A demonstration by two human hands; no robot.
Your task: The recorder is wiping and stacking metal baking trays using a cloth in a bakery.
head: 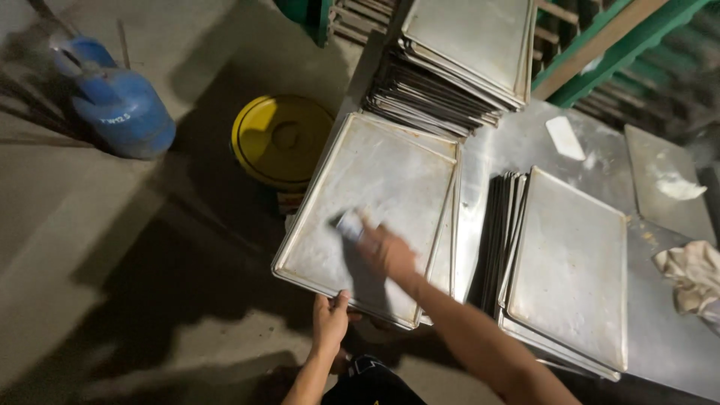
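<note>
Left hand (331, 319) grips tray (390, 161) near edge, steadying it | right hand (386, 251) closed on small scraper (349, 224), pressed on tray | tray overhangs bench (660, 337)

Bare forearms, no sleeves; dark trousers w/ print.

The scene was dim and grainy, lit from above right. Long dark shadows fell leftward across the floor (112, 247). The right hand (386, 251) was motion-blurred, and the metal trays (375, 172) gave off a dull sheen.
</note>
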